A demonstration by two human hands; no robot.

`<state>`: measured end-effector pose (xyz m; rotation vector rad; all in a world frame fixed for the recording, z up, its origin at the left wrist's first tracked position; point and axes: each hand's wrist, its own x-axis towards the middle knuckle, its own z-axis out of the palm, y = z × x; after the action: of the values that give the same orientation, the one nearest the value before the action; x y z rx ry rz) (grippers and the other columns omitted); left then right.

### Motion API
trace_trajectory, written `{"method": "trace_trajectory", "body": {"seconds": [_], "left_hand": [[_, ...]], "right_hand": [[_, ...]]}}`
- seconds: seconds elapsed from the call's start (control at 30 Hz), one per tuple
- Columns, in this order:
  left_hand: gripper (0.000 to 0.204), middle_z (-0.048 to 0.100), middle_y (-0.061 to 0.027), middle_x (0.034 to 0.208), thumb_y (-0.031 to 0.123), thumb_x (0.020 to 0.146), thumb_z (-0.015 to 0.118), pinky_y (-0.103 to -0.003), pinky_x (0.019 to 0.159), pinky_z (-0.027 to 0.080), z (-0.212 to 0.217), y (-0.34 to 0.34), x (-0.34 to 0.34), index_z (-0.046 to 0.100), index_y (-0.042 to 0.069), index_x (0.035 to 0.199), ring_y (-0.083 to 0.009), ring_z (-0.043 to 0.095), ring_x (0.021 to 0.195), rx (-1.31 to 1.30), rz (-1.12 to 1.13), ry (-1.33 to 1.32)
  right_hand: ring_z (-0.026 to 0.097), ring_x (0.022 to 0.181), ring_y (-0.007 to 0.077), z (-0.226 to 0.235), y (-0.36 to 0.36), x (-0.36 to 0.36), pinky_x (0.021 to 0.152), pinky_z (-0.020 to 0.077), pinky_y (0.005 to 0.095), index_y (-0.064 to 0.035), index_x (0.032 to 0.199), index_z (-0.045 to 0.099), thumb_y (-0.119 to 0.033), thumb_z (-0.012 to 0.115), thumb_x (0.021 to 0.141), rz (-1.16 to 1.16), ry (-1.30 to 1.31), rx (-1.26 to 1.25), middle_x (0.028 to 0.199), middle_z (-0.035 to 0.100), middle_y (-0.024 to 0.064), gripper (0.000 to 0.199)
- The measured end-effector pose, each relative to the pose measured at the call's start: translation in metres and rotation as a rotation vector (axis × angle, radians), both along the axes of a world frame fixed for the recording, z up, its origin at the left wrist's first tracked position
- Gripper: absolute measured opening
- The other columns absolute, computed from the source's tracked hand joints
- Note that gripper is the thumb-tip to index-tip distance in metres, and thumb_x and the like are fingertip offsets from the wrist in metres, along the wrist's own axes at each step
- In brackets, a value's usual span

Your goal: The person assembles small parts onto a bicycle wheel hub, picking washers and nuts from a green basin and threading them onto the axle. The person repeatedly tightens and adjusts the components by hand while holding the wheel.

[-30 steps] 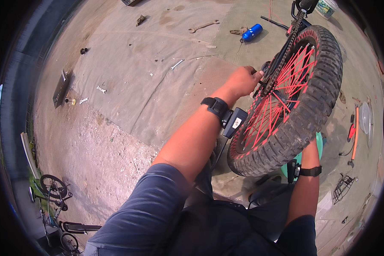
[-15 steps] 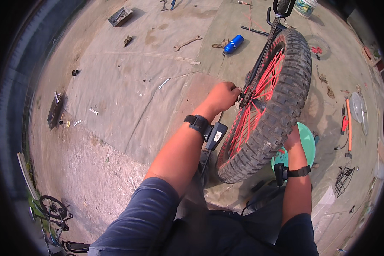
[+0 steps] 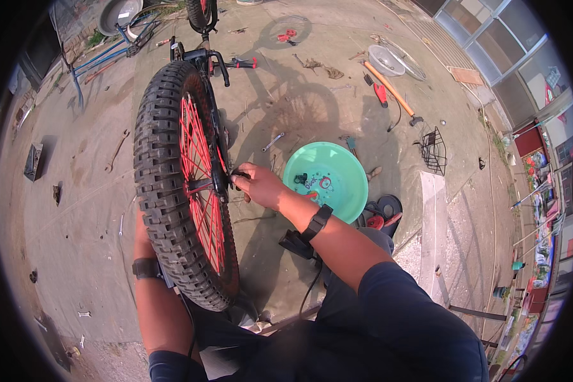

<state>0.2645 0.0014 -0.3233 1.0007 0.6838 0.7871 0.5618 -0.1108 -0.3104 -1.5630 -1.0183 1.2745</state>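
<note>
A bicycle wheel (image 3: 165,191) with a knobby black tyre and red spokes stands upright in front of me. My right hand (image 3: 258,186) reaches to its hub (image 3: 219,181) from the right, fingers pinched on a small black part at the axle end. My left hand (image 3: 140,235) lies against the far left side of the tyre; its fingers are hidden behind the tread, and only the wrist with a black band shows. The black fork and handlebar (image 3: 226,62) with a red grip run away from the wheel's top.
A green basin (image 3: 344,191) with small parts sits on the concrete just right of my right hand. A wrench (image 3: 274,141), an orange-handled hammer (image 3: 391,92), a wire basket (image 3: 434,151) and a metal bowl (image 3: 385,60) lie beyond. A blue bike frame (image 3: 102,57) lies far left.
The view has swung to the wheel's other side. My left hand has left the hub and now rests behind the tyre; my right hand has come up from the basin side to the axle.
</note>
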Motion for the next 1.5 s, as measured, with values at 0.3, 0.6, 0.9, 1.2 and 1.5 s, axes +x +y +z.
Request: {"method": "trace_trajectory", "body": {"seconds": [0.3, 0.6, 0.9, 1.2, 1.5], "left_hand": [[0.036, 0.067, -0.007, 0.117, 0.018, 0.098, 0.054, -0.034, 0.087, 0.053, 0.003, 0.002, 0.008, 0.057, 0.0, 0.129, -0.017, 0.064, 0.1, 0.181, -0.055, 0.143], [0.035, 0.07, -0.0085, 0.107, 0.005, 0.086, 0.064, -0.031, 0.081, 0.052, 0.055, -0.021, 0.038, 0.063, -0.004, 0.12, -0.0154, 0.065, 0.091, -0.028, 0.12, 0.341], [0.023, 0.068, -0.0059, 0.086, 0.017, 0.094, 0.061, -0.03, 0.069, 0.049, 0.032, -0.013, 0.04, 0.067, -0.003, 0.105, -0.0137, 0.061, 0.077, 0.148, 0.224, 0.51], [0.026, 0.068, -0.0064, 0.092, 0.015, 0.093, 0.061, -0.029, 0.074, 0.049, 0.031, -0.012, 0.041, 0.065, -0.004, 0.11, -0.0145, 0.06, 0.081, 0.045, 0.18, 0.481], [0.03, 0.069, -0.0092, 0.093, 0.02, 0.094, 0.063, -0.03, 0.074, 0.049, 0.024, -0.01, 0.045, 0.065, -0.006, 0.109, -0.015, 0.06, 0.082, 0.065, 0.21, 0.383]], "right_hand": [[0.055, 0.06, 0.0112, -0.002, 0.001, 0.001, 0.057, 0.0482, 0.0289, 0.0031, 0.118, 0.056, -0.019, 0.059, 0.098, 0.026, 0.02, -0.018, 0.084, 0.057, 0.0036, 0.029], [0.051, 0.059, 0.0097, 0.004, -0.003, -0.001, 0.056, 0.048, 0.0288, 0.0031, 0.12, 0.056, -0.02, 0.06, 0.098, -0.019, 0.069, -0.014, 0.071, 0.053, 0.0, 0.033], [0.055, 0.059, 0.0107, -0.004, -0.002, 0.0, 0.055, 0.048, 0.0288, 0.0048, 0.123, 0.055, -0.019, 0.063, 0.096, -0.049, 0.131, 0.002, 0.082, 0.059, 0.005, 0.037], [0.056, 0.061, 0.0113, -0.007, -0.003, 0.003, 0.058, 0.0485, 0.0285, 0.0042, 0.117, 0.056, -0.019, 0.061, 0.097, -0.019, 0.103, 0.008, 0.088, 0.062, 0.0061, 0.031], [0.056, 0.061, 0.0114, -0.008, -0.003, 0.004, 0.058, 0.0484, 0.0282, 0.0039, 0.116, 0.057, -0.018, 0.061, 0.097, -0.007, 0.102, 0.029, 0.087, 0.061, 0.0062, 0.029]]}}
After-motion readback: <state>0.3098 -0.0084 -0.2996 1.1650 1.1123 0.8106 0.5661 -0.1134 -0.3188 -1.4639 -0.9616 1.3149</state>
